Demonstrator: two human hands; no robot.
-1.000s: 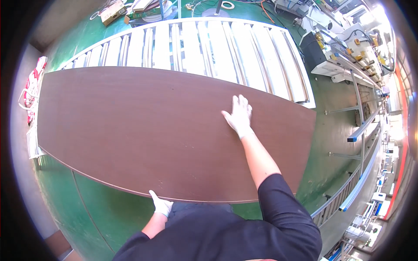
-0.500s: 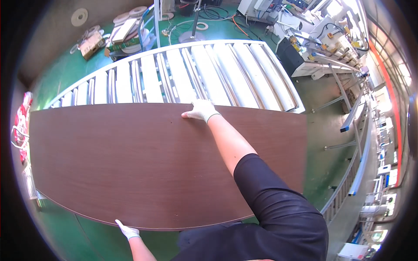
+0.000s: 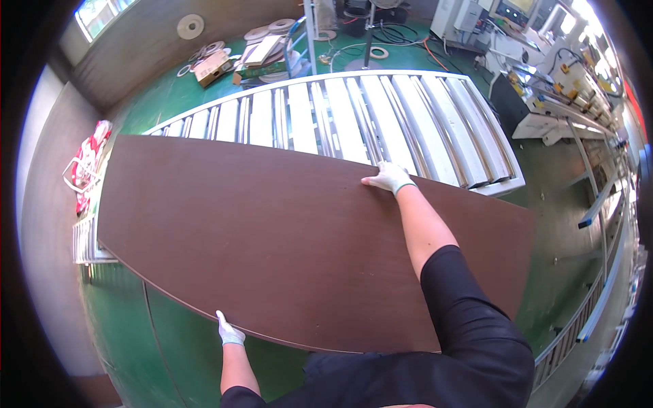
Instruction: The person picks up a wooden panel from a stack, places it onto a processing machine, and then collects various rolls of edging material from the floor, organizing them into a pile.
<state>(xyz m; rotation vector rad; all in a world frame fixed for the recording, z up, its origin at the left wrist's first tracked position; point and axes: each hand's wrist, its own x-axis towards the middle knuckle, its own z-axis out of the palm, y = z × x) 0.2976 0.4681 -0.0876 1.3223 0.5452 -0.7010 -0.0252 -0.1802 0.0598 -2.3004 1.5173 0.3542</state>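
A large dark brown board (image 3: 272, 231) lies across the front of my body, its far edge over a roller conveyor (image 3: 388, 122). My left hand (image 3: 230, 330), in a white glove, grips the near edge toward the left, thumb on top and fingers out of sight beneath. Across the board, my right hand (image 3: 390, 178), gloved too, holds the far edge, with its thumb on the top face and its fingertips hidden past the edge. The near edge meets my dark clothing at the lower middle.
Behind the conveyor, cardboard boxes and rolls (image 3: 262, 54) stand on the green floor near cables (image 3: 401, 34). A machine (image 3: 537, 102) is at the far right, metal frames (image 3: 595, 197) below it. Red and white wrapping (image 3: 92, 163) is beyond the board's left end.
The board has turned against the conveyor, its left end swinging away from me over the rollers and its right end toward me. Both hands keep their hold. My view has shifted left.
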